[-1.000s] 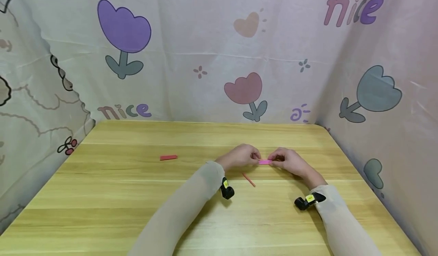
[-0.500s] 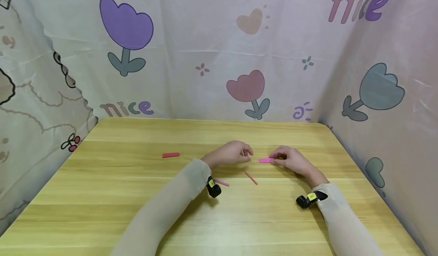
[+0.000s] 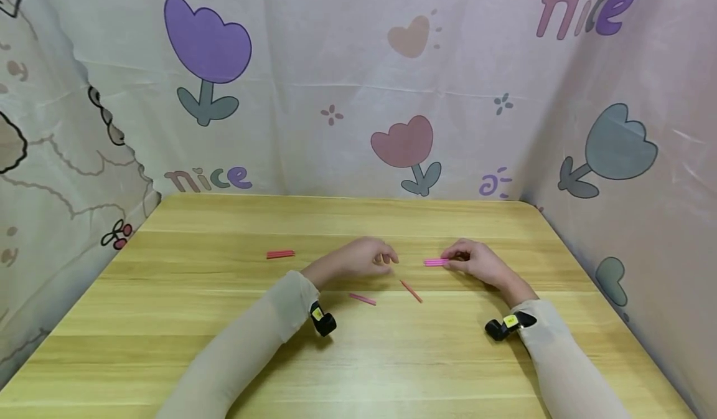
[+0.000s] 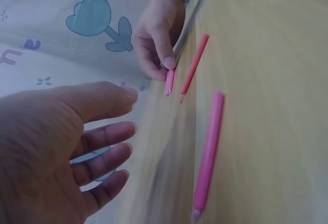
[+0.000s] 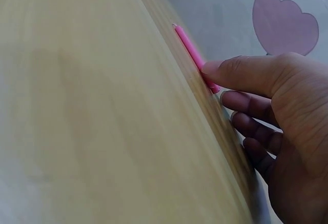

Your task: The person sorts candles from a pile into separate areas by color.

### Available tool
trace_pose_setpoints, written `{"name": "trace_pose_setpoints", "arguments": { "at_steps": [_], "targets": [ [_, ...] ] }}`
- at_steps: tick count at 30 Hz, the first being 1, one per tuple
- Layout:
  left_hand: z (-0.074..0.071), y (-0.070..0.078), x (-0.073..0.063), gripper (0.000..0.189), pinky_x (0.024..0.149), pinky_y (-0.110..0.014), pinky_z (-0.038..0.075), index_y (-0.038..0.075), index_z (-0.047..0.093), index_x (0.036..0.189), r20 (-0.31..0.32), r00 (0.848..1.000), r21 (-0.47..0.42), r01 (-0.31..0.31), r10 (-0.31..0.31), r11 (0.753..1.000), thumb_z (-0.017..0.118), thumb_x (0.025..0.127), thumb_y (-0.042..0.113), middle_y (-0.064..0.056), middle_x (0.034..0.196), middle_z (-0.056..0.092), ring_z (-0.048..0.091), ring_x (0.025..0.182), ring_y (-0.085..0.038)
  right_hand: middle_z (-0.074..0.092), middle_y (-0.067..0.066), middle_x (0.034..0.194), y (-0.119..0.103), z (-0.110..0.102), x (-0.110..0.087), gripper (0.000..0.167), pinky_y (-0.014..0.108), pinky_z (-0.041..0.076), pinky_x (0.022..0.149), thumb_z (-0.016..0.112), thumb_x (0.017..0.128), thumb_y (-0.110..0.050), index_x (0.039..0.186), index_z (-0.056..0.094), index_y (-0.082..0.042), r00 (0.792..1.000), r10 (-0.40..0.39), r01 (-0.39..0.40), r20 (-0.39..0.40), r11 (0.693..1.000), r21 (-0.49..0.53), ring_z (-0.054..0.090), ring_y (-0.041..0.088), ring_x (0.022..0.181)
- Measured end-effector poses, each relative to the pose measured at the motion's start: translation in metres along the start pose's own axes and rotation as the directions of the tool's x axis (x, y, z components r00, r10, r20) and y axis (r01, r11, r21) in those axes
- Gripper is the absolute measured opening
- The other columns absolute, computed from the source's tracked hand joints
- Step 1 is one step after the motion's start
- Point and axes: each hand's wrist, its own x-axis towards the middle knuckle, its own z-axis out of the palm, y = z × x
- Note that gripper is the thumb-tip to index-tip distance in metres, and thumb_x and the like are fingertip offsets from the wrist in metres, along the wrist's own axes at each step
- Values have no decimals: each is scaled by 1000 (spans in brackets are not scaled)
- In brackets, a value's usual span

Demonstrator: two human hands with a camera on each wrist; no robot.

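My right hand (image 3: 476, 263) pinches the near end of a small bundle of bright pink candles (image 3: 434, 262) lying on the table. In the right wrist view its thumb presses on a pink candle (image 5: 189, 49), the other fingers bent beside it. My left hand (image 3: 366, 257) hovers to the left with loosely bent fingers and holds nothing; thumb and fingers stand apart in the left wrist view. Below it lies a single pink candle (image 3: 363, 299). An orange-red candle (image 3: 411, 291) with a thin wick rests slantwise between the hands.
A group of red candles (image 3: 280, 254) lies side by side on the left part of the wooden table (image 3: 168, 319). A printed curtain (image 3: 313, 45) hangs behind the table and along its sides.
My left hand has let go of the pink bundle and moved left, uncovering the single pink candle. My right hand stays on the bundle.
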Motion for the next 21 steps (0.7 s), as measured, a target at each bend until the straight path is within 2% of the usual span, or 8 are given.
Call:
{"name": "trace_pose_setpoints", "arguments": {
  "at_steps": [6,15,21],
  "targets": [
    [-1,0,-17,23,85,-27,48,10,69,115,-2,999,30,-36,36,999,64,95,20,-1,108,66,58,95,-13,65,2,103,-1,1,-1,18,32,45,83,75,88,-20,104,74,-13,1000,-16,16,-5,1000,-13,56,20,95],
    [4,-6,-40,25,85,-27,49,9,69,116,-4,997,10,-83,83,996,67,94,20,-2,111,65,62,96,-13,66,0,103,-3,4,1,16,36,46,86,75,88,-17,103,75,-14,1000,-25,25,-10,999,-44,58,19,97],
    [6,-8,-50,22,83,-27,49,10,70,114,-10,996,13,-90,90,996,68,93,18,0,107,66,61,95,-12,67,9,102,-21,4,-1,15,40,46,85,71,89,-5,103,74,-4,1000,-29,29,-5,999,-44,59,27,96]
  ]
}}
